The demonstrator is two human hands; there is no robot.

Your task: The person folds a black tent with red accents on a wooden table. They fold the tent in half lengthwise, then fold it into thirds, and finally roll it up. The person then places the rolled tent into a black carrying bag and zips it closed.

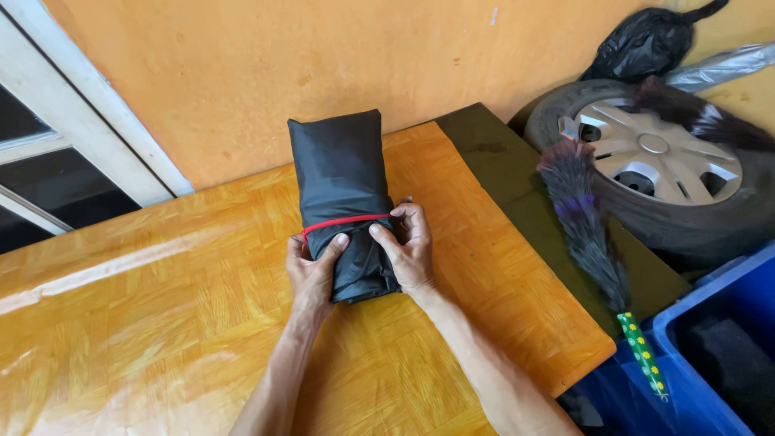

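A rolled black fabric bundle (pixel 339 173) lies on the glossy orange wooden table (pixel 145 323), its far end close to the wall. A thin red band (pixel 343 220) runs around its near half. My left hand (pixel 311 270) grips the bundle's near left side, thumb pressed on top just below the band. My right hand (pixel 408 246) holds the near right side, with thumb and fingers pinching at the band.
An orange wall (pixel 323 56) backs the table. To the right stand a car wheel with a silver hubcap (pixel 654 153), a black bag (pixel 642 40), a feather duster (pixel 585 230) and a blue bin (pixel 710 355). A white door frame (pixel 89 121) is at left.
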